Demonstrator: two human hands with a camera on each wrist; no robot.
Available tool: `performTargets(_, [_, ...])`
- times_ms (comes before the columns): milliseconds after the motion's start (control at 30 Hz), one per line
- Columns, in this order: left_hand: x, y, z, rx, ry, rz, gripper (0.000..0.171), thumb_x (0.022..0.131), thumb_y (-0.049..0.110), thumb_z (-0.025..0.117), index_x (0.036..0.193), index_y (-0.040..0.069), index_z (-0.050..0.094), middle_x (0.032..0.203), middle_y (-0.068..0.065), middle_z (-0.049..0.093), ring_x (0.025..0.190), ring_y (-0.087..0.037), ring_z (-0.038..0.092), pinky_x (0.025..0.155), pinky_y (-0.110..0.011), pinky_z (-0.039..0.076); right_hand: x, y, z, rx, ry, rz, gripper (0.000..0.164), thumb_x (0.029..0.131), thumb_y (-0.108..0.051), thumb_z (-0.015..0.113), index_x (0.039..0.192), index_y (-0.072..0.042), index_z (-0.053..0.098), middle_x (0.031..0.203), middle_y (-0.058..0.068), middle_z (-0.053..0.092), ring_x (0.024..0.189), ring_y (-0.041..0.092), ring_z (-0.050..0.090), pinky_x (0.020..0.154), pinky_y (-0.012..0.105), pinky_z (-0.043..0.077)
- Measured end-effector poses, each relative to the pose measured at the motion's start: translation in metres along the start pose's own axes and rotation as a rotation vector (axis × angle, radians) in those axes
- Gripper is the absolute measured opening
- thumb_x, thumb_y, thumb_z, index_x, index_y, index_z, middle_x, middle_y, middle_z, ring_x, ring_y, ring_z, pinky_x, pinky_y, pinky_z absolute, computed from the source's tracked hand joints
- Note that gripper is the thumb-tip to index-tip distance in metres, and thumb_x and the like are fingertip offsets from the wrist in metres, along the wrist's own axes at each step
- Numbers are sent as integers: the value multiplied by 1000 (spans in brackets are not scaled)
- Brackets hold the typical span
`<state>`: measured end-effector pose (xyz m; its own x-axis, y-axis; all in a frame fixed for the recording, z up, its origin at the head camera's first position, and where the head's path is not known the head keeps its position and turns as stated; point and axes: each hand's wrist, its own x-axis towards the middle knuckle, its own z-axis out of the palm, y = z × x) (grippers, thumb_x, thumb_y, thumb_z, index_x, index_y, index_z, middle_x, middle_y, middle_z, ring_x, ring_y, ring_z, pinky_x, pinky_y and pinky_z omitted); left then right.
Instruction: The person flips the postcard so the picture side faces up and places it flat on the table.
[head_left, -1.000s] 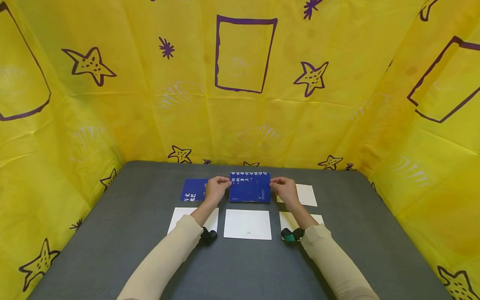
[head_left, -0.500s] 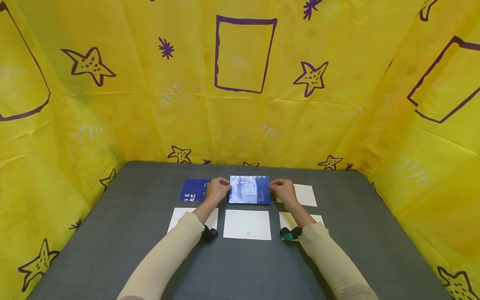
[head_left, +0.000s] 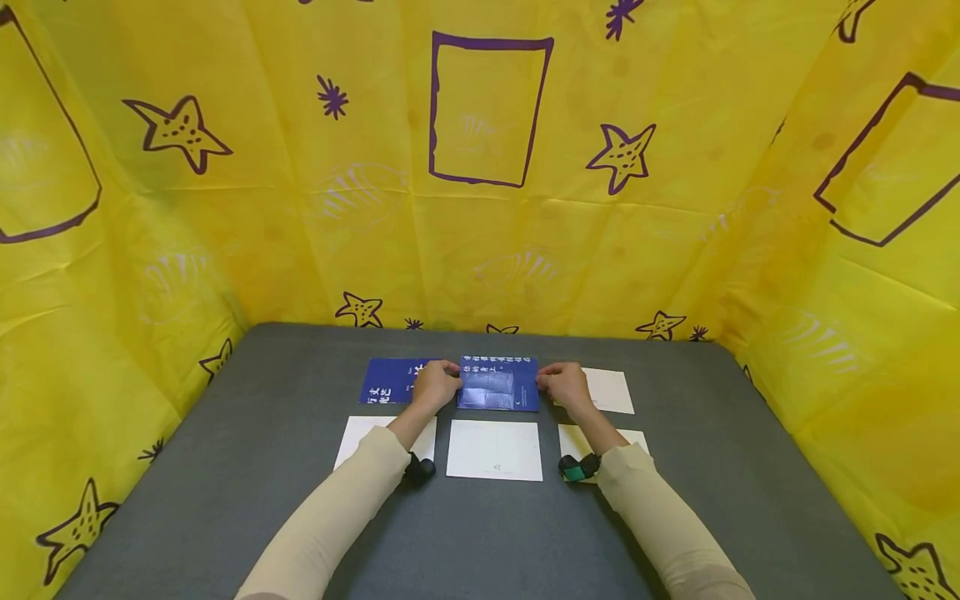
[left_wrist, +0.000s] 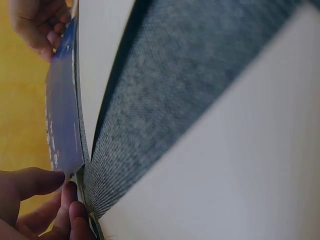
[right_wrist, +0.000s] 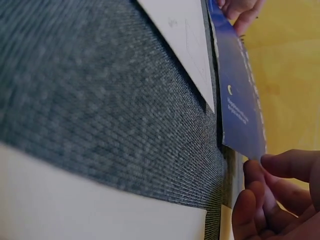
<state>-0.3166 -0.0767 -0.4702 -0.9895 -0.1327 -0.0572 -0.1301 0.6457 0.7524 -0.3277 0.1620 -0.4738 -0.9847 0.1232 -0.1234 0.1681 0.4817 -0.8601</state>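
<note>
Blue card (head_left: 498,386) is partly hidden by both pinching grips (head_left: 437,384) (head_left: 567,387).

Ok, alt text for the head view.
Left hand and right hand pinch a blue card by its sides at a grey table. Beside it: another blue card, a white card; in front, three white cards; behind, yellow cloth.

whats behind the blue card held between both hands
Behind the blue card, a strip of grey table shows, then yellow cloth. Whatever lies directly under the card is covered.
</note>
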Motion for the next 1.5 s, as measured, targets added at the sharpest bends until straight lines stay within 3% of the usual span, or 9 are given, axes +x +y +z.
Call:
performTargets(300, [-1, 1, 0, 49, -15, 10, 25, 84, 12, 68, 107, 5, 74, 114, -14, 72, 106, -33, 65, 89, -44, 49, -3, -2, 1, -107, -13, -40, 15, 85, -7, 68, 94, 4, 75, 79, 12, 69, 62, 16, 54, 52, 23, 43])
performTargets(667, [-1, 1, -1, 90, -38, 30, 27, 82, 13, 70, 106, 2, 74, 112, -15, 72, 108, -34, 64, 92, -44, 48, -3, -1, 4, -226, 13, -117, 13, 83, -9, 71, 89, 1, 77, 91, 14, 74, 82, 24, 61, 64, 24, 42])
performTargets(1033, [-3, 4, -2, 81, -73, 20, 29, 85, 14, 69, 110, -1, 72, 116, -17, 70, 111, -35, 63, 95, -46, 48, -6, -3, 4, -235, 9, -113, 13, 84, -10, 71, 90, 0, 76, 91, 15, 74, 82, 24, 62, 65, 26, 43])
performTargets(1267, [-5, 5, -3, 57, -60, 15, 28, 84, 15, 69, 108, 0, 72, 113, -17, 71, 109, -34, 63, 95, -46, 47, -8, -3, 1, -217, 3, -131, 14, 84, -10, 70, 90, 1, 76, 85, 13, 74, 71, 18, 62, 60, 23, 43])
performTargets(1500, [-11, 12, -3, 6, -67, 92, 24, 87, 14, 67, 107, 3, 73, 110, -13, 72, 103, -31, 66, 89, -42, 50, -13, -5, -8, -129, -38, -137, 18, 86, -12, 67, 95, 2, 75, 79, 12, 71, 64, 16, 60, 55, 24, 46])
